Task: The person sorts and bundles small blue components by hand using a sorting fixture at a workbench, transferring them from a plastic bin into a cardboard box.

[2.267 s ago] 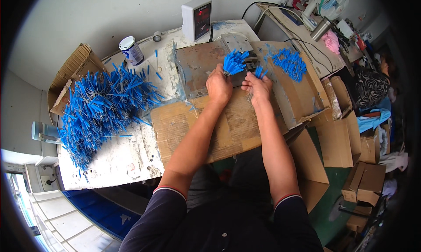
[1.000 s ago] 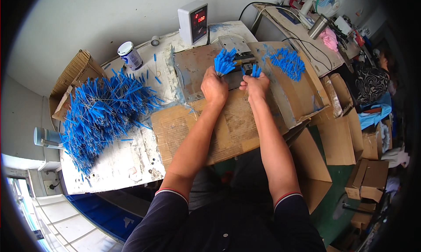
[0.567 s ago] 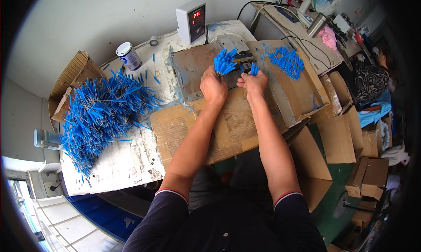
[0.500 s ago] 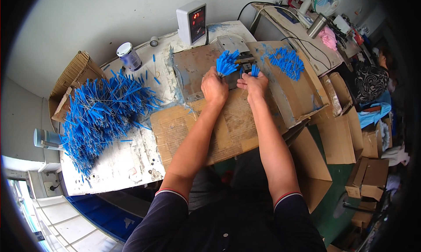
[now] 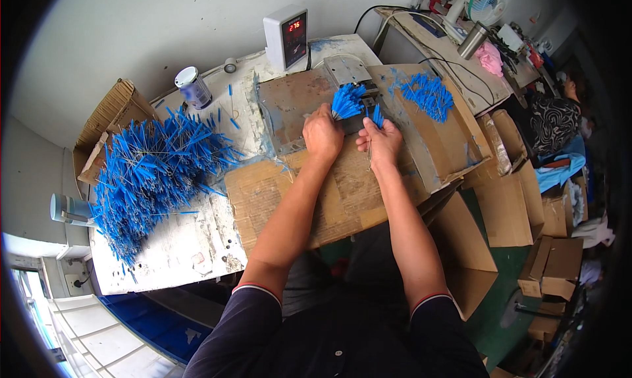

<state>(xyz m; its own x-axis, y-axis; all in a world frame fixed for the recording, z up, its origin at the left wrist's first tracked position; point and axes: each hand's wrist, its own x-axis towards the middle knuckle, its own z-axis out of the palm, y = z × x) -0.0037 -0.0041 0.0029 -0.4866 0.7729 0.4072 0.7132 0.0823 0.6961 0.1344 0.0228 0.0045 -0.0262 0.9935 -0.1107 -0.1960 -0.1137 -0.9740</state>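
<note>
My left hand (image 5: 321,134) grips a fanned bundle of blue-tipped wire pieces (image 5: 345,101), held over a small metal device (image 5: 355,81) at the far side of the bench. Just to its right, my right hand (image 5: 380,138) pinches a single blue-tipped piece (image 5: 377,116) beside that device. A big heap of the same blue pieces (image 5: 155,170) lies on the left of the bench. A smaller pile of blue pieces (image 5: 428,95) rests on cardboard to the right.
Worn cardboard sheets (image 5: 329,193) cover the bench. A digital display box (image 5: 288,37) and a small can (image 5: 192,87) stand at the back. An open carton (image 5: 105,124) sits far left, more cartons (image 5: 520,207) to the right. Another person (image 5: 556,114) sits at far right.
Both hands stayed at the metal device. The bundle in my left hand tilted slightly, and my right hand shifted a little with its single piece.
</note>
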